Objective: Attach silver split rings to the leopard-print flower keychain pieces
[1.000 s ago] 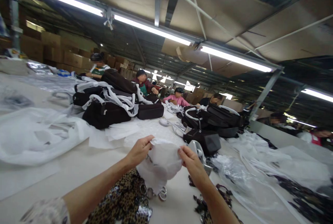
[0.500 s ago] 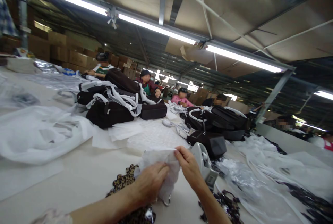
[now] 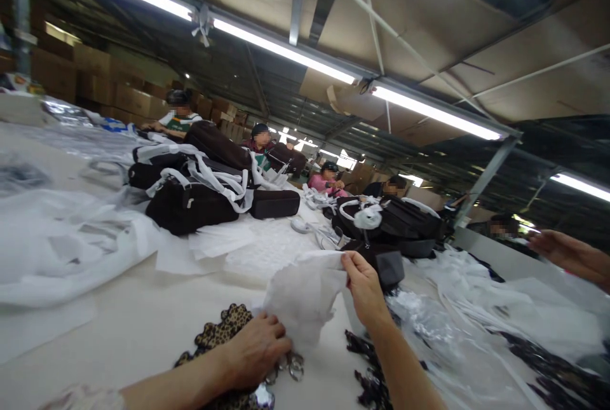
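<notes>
A thin sheet of white tissue paper (image 3: pixel 305 295) hangs above the table, its upper right corner pinched by my right hand (image 3: pixel 366 289). Lower down, my left hand (image 3: pixel 257 349) curls over the end of a scalloped leopard-print strap (image 3: pixel 223 327). Shiny metal clasps (image 3: pixel 295 367) show by its fingertips; what lies under the palm is hidden. The lower edge of the tissue paper comes close to the left fingers. Right of the sheet, a bunch of dark, shiny pieces (image 3: pixel 369 365) lies partly behind my right forearm.
Black bags (image 3: pixel 200 203) with white-wrapped handles stand at the back left, more black bags (image 3: pixel 405 225) at the back right. Clear plastic (image 3: pixel 429 321) and white wrapping (image 3: pixel 61 238) cover both sides. A co-worker's hand (image 3: pixel 572 254) reaches in from the right. Several people work beyond.
My left hand has come away from the tissue paper, down and left onto the strap. My right hand has moved slightly right and up with the sheet. A co-worker's hand has appeared at right.
</notes>
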A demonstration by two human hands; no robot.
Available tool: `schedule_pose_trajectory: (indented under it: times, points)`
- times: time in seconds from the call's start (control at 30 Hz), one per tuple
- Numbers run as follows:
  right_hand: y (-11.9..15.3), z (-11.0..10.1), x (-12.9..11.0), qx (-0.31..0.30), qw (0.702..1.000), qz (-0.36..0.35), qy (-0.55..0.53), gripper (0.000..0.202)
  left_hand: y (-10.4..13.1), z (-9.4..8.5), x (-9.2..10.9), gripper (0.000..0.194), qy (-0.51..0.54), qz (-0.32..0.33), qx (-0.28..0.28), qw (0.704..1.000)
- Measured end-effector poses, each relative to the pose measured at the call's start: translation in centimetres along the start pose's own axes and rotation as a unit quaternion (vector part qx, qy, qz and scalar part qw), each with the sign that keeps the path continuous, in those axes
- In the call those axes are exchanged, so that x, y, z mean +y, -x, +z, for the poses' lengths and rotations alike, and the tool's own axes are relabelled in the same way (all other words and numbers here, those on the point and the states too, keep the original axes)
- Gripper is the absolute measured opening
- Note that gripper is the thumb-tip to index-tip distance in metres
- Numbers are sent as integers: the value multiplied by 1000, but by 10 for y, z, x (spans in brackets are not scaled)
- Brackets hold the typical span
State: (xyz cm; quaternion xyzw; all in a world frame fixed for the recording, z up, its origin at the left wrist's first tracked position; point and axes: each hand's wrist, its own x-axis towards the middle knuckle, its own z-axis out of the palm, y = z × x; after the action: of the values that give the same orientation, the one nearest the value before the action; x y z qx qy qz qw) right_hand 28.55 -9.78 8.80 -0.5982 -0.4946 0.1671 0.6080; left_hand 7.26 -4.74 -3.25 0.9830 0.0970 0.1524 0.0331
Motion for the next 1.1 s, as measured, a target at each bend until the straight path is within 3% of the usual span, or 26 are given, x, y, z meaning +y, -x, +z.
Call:
schedule_pose_trajectory:
  times: [0.1, 0.2, 0.27, 0.33, 0.43, 0.57, 0.7, 0.8, 0.9, 0.97, 1.0, 1.1]
  points:
    - [-3, 2, -8, -16, 1000, 6, -1, 34, -10, -13, 8, 14, 25, -46, -25, 998]
    - [1, 12, -17, -40, 999, 4, 5, 31, -30, -26, 21, 23, 92, -148, 37, 984]
    - [4, 20, -21, -47, 999, 2, 9, 30, -45, -28, 28, 43, 112, -186, 50, 975]
    - [5, 27, -23, -41, 999, -1, 12, 30, -56, -24, 32, 45, 91, -184, 36, 978]
    - [1, 28, -22, -17, 1000, -9, 16, 30, -60, -11, 35, 26, 64, -163, 12, 985]
    - [-12, 18, -15, 18, 1000, -9, 6, 34, -49, 6, 33, 10, -4, -80, 21, 997]
    - [-17, 14, -7, 29, 999, -2, -18, 37, -36, 16, 26, 10, -94, 7, 50, 994]
    - [-18, 13, -8, 22, 999, -2, -38, 37, -29, 12, 19, 8, -82, 9, 31, 996]
    - [-21, 8, -16, 10, 998, -4, -66, 34, -22, -8, 11, 5, -22, -52, 26, 998]
    - [-24, 2, -22, 4, 996, -2, -88, 33, -18, -26, 5, 9, 39, -102, 93, 990]
    - [-26, -1, -25, 3, 995, -2, -100, 33, -18, -37, 1, 10, 73, -124, 155, 977]
    - [-28, -5, -28, 2, 991, 3, -132, 33, -19, -65, -12, 35, 120, -172, 372, 904]
